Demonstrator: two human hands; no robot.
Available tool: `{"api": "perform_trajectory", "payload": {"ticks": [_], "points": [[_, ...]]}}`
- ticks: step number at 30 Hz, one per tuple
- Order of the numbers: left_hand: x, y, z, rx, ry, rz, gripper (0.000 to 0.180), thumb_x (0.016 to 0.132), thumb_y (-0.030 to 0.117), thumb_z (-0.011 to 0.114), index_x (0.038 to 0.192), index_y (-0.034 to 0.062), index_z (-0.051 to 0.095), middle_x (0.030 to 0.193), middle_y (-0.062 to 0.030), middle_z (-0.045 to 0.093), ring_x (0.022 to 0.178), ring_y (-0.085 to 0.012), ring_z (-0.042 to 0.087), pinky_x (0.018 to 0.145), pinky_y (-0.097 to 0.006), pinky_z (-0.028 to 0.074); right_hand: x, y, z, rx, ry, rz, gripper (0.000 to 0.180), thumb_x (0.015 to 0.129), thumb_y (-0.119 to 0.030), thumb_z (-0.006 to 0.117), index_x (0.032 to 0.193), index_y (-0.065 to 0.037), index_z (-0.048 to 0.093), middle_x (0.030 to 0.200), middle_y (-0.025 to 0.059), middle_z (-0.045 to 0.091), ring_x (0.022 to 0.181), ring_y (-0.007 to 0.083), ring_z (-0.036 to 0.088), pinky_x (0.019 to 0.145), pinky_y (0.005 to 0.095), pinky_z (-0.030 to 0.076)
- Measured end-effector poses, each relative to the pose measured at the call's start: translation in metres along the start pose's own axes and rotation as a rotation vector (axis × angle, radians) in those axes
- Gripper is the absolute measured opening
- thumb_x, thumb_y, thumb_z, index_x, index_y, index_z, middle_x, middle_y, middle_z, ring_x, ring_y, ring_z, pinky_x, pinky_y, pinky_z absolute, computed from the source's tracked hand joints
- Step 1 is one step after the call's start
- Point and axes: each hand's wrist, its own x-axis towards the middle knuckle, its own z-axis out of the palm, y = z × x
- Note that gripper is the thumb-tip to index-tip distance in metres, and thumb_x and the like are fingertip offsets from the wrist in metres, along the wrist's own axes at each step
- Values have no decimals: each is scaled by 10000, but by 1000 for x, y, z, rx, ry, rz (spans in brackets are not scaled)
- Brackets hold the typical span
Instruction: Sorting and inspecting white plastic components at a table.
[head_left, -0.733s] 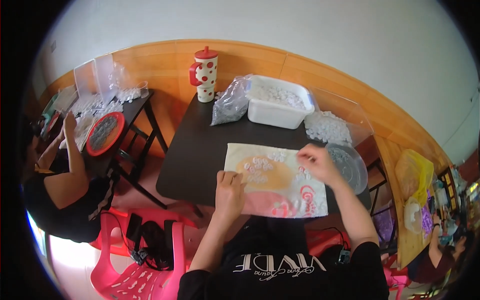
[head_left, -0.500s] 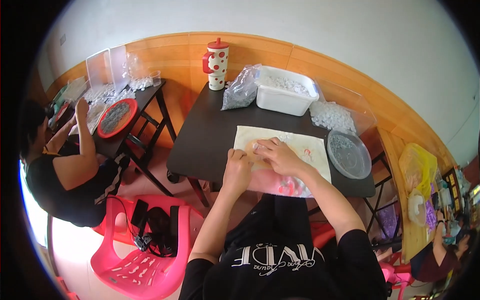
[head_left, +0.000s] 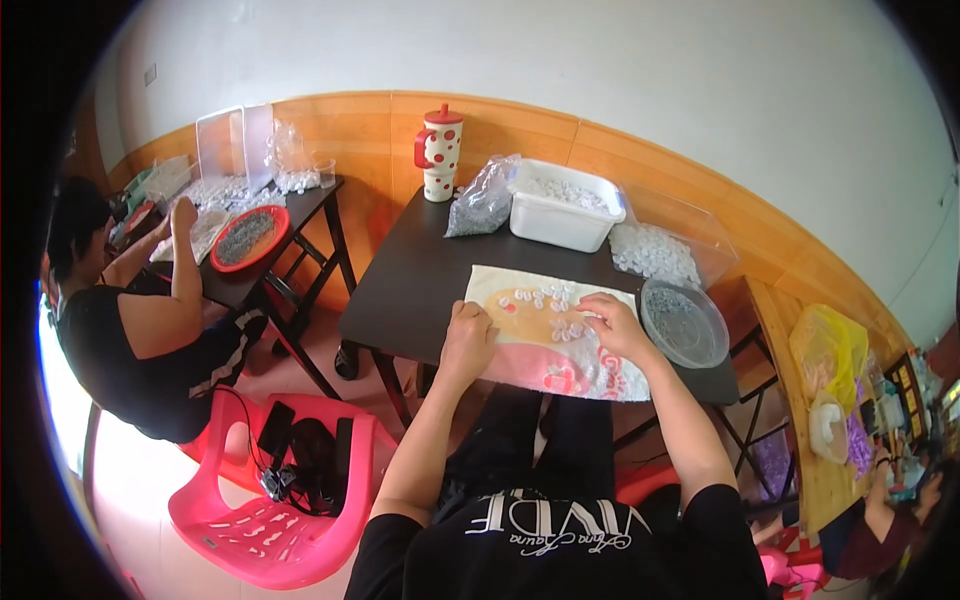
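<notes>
A cream and pink printed cloth (head_left: 612,382) lies over the near edge of the dark table. On its upper part several small whitish pieces (head_left: 560,328) are set out in loose groups. My left hand (head_left: 468,343) is closed like a fist at the cloth's left edge; what its fingers hold, if anything, is hidden. Over the right side of the cloth, my right hand (head_left: 614,324) is beside the small pieces, with thumb and fingertips drawn together. Whatever may be between those fingertips is too small to make out.
Along the table's (head_left: 400,290) back stand a dotted tumbler (head_left: 440,160), a bag of grey bits (head_left: 482,205) and a white tub (head_left: 560,222). To the right are a clear box (head_left: 655,250) and a round clear tray (head_left: 705,335). A pink chair (head_left: 255,545) and a co-worker (head_left: 135,330) are left.
My right hand has moved right, away from my left hand, uncovering the small pieces on the cloth. My left hand stays closed at the cloth's left side. The view has shifted slightly.
</notes>
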Motion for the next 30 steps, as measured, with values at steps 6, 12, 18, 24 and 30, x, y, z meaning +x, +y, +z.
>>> {"api": "perform_trajectory", "payload": {"ticks": [6, 12, 18, 24, 30], "points": [[2, -5, 1, 0, 32, 45, 50, 732, 9, 672, 727, -39, 657, 852, -180, 622, 882, -375, 558, 795, -452, 479, 45, 30, 18, -270, 17, -6, 317, 786, -108, 660, 1093, -44, 703, 1213, 185, 630, 1110, 387, 568, 966, 424, 473], [-7, -29, 28, 316, -45, 182, 92, 667, 84, 605, 632, 6, 636, 748, -201, 618, 803, -390, 564, 776, -486, 431, 75, 68, 40, -380, -221, -65, 381, 810, -318, 722, 1071, -45, 675, 1225, 190, 634, 1185, 352, 564, 1046, 480, 392], [-3, -21, 30, 158, -7, 268, 107, 618, 152, 614, 571, 61, 646, 688, -130, 618, 803, -313, 573, 775, -436, 433, 40, 56, 24, -149, -162, -152, 263, 838, -65, 614, 1090, -31, 681, 1069, 151, 672, 1065, 341, 601, 948, 440, 454], [0, 3, -10, 88, -50, -14, 88, 725, 1, 717, 800, -14, 674, 908, -152, 650, 896, -355, 589, 795, -428, 491, 33, 46, 3, 157, 2, -31, 304, 830, 37, 555, 1114, 7, 660, 1038, 149, 658, 1002, 322, 624, 902, 395, 481], [49, 29, 5, 40, -182, -80, 275, 738, -10, 719, 1008, -32, 675, 1017, -165, 639, 948, -378, 585, 843, -447, 493, 22, 63, -5, -58, 26, 154, 334, 795, 24, 591, 1118, -18, 665, 1102, 198, 636, 991, 367, 614, 885, 418, 498]]}}
